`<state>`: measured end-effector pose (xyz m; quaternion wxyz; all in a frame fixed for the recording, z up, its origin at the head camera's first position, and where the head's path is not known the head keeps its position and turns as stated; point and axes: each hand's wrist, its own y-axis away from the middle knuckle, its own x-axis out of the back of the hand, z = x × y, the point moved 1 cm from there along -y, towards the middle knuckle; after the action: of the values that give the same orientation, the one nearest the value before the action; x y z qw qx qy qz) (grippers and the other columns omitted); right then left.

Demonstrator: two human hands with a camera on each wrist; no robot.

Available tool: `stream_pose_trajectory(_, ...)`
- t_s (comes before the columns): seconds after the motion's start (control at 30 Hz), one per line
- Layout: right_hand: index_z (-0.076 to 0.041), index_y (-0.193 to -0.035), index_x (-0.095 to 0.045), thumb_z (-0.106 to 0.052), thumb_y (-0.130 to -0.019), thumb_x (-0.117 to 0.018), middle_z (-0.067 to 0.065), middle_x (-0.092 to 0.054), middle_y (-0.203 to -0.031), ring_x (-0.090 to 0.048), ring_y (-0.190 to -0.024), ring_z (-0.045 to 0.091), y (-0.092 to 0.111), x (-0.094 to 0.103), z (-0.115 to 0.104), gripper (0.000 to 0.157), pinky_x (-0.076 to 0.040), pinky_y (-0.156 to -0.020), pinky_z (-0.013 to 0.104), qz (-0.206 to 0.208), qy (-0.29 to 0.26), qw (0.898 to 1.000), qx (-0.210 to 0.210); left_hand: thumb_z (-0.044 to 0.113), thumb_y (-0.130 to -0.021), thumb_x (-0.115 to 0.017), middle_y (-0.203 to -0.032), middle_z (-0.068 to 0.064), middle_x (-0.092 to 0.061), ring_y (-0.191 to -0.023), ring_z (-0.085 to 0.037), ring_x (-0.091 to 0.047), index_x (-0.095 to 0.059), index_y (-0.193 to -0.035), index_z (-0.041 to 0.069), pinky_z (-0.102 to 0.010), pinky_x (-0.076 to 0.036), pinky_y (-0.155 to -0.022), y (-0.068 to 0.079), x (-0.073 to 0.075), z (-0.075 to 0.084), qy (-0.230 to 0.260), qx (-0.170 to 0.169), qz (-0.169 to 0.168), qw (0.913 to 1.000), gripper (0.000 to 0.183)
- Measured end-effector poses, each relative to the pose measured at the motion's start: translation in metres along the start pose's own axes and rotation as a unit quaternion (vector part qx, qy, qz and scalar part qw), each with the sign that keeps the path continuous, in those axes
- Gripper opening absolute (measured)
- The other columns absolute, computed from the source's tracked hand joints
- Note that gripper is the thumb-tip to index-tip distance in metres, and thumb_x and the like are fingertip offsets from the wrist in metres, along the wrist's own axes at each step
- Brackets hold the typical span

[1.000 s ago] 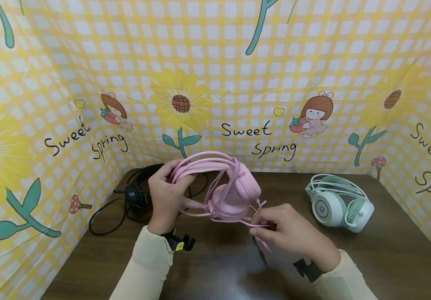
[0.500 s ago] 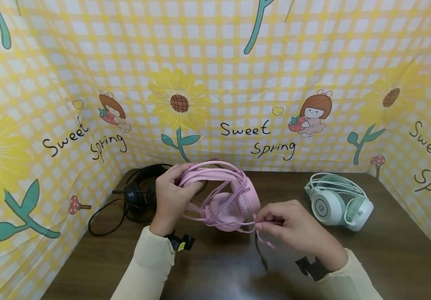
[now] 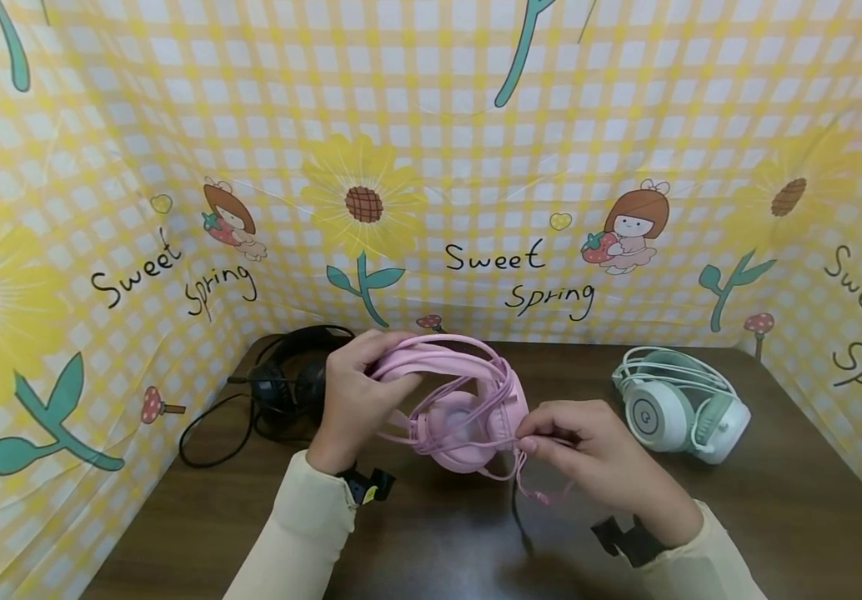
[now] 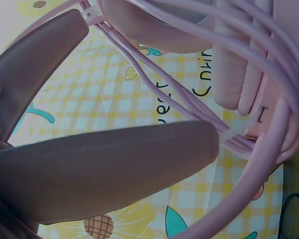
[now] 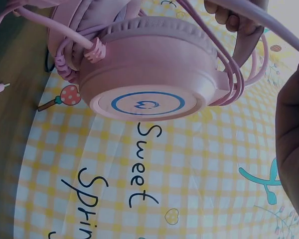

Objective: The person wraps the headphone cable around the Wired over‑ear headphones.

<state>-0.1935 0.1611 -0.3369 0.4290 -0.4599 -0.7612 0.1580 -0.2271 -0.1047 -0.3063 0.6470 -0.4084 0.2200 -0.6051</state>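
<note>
As the brown table point(image 3: 814, 508) lies beneath, pink headphones point(image 3: 461, 427) hang above its middle.
Over the table's left half, the left hand point(image 3: 359, 396) grips their headband point(image 3: 442, 363); over its right half, the right hand point(image 3: 596, 458) pinches their cable point(image 5: 273, 24).

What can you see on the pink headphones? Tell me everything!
The pink headphones have round, padded ear cups with plastic-looking shells; one has a round blue mark. A pink cord loops around them. They're tilted, held up over the table: the left hand grips the headband, and the right hand pinches the cord.
</note>
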Motion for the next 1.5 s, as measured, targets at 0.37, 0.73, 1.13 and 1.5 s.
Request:
stream_pose_trajectory(0.37, -0.010, -0.094, -0.071, 0.013, -0.081, -0.070, -0.003, -0.066, -0.082, -0.053, -0.060, 0.007, 0.002, 0.006, 0.001, 0.027, -0.043, -0.048, 0.018, 0.021, -0.011, 1.000, 0.002, -0.010, -0.070, -0.073, -0.076, -0.007, -0.064, -0.057, -0.015, -0.045, -0.074, -0.093, -0.006, -0.023, -0.036, -0.049, -0.001, 0.003, 0.003, 0.008, -0.011, -0.053, 0.9985, 0.024)
stream_pose_trajectory(0.73, -0.010, -0.095, -0.070, 0.019, -0.078, -0.069, 0.000, -0.064, -0.079, -0.049, -0.052, 0.005, 0.006, 0.019, 0.001, 0.033, -0.041, -0.037, 0.018, 0.052, -0.022, 0.998, 0.000, 0.003, -0.072, -0.078, -0.074, 0.006, -0.061, -0.056, -0.012, -0.044, -0.077, -0.098, 0.012, -0.025, -0.036, -0.046, 0.007, 0.002, -0.036, 0.034, -0.036, -0.082, 0.9954, 0.028)
stream_pose_trajectory(1.13, -0.010, -0.094, -0.070, 0.015, -0.077, -0.071, -0.001, -0.064, -0.079, -0.046, -0.054, 0.005, 0.008, 0.027, 0.001, 0.030, -0.038, -0.043, 0.019, 0.071, 0.007, 0.997, 0.030, -0.004, -0.071, -0.072, -0.082, 0.001, -0.065, -0.058, -0.014, -0.047, -0.076, -0.099, 0.009, -0.025, -0.036, -0.047, 0.007, 0.005, -0.031, 0.096, -0.046, -0.132, 0.9856, 0.031)
stream_pose_trajectory(1.5, -0.003, -0.092, -0.069, 0.008, -0.080, -0.074, 0.004, -0.065, -0.079, -0.050, -0.057, 0.007, 0.008, 0.026, 0.006, 0.017, -0.040, -0.045, 0.018, 0.067, -0.021, 0.995, 0.066, -0.005, -0.069, -0.063, -0.078, -0.001, -0.062, -0.057, -0.012, -0.044, -0.075, -0.101, 0.009, -0.026, -0.032, -0.047, 0.006, 0.006, -0.029, 0.143, -0.080, -0.178, 0.9704, 0.036)
